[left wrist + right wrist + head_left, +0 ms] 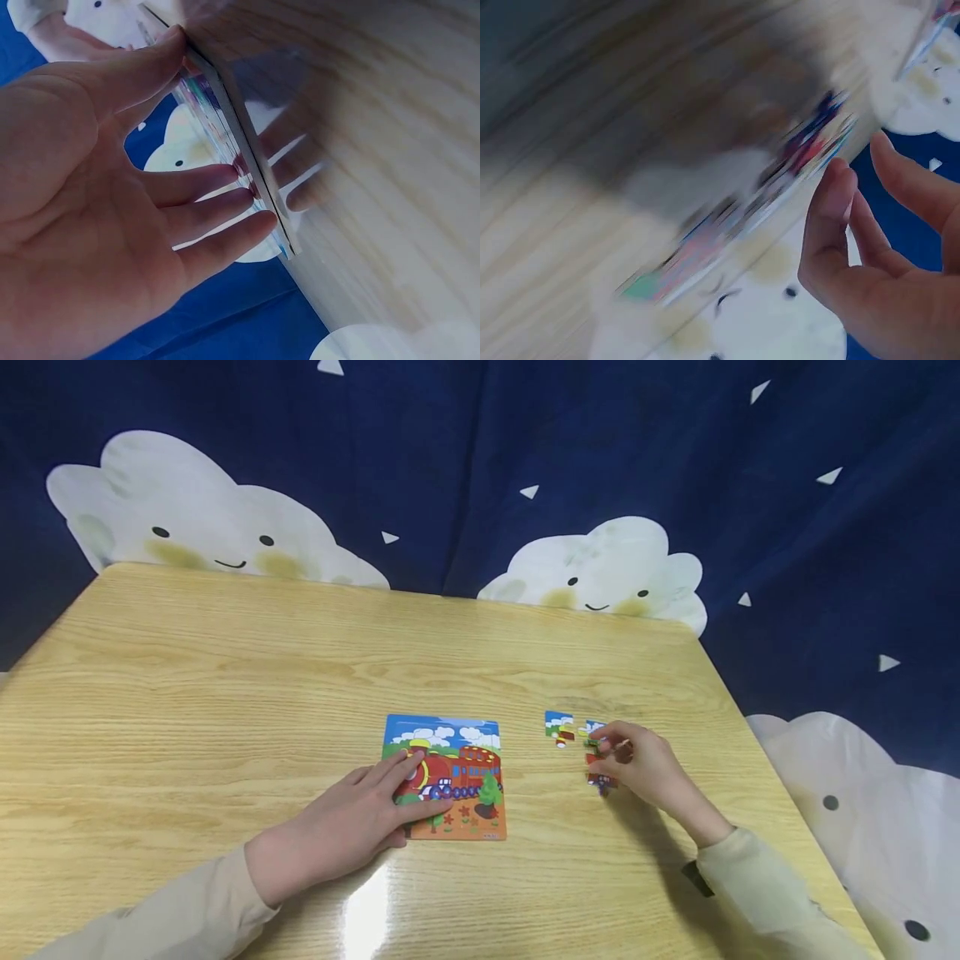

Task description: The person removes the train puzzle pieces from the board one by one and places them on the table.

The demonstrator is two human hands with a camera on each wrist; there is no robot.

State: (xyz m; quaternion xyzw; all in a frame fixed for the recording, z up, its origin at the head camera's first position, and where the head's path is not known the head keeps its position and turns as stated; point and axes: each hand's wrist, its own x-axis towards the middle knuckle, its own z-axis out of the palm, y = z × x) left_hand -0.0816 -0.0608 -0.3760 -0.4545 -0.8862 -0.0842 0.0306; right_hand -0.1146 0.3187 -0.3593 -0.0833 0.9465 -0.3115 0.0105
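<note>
A square train jigsaw puzzle (468,777) lies on the table, its picture mostly assembled. My left hand (356,818) rests over its left side, fingers spread and fairly straight. The left wrist view shows the fingers (217,214) against the edge of the puzzle board (247,142). To the right lie loose puzzle pieces: one with sky and yellow (557,723), another in red and blue (602,782). Above them is my right hand (648,764), thumb and forefinger bent but apart, nothing visible between them. It partly hides the pieces, which look blurred in the right wrist view.
The wooden table (247,668) extends around the puzzle. Behind it and along the right side hangs a dark blue curtain (420,443) with white clouds and triangles. A small dark object (697,878) shows by the right sleeve (772,893).
</note>
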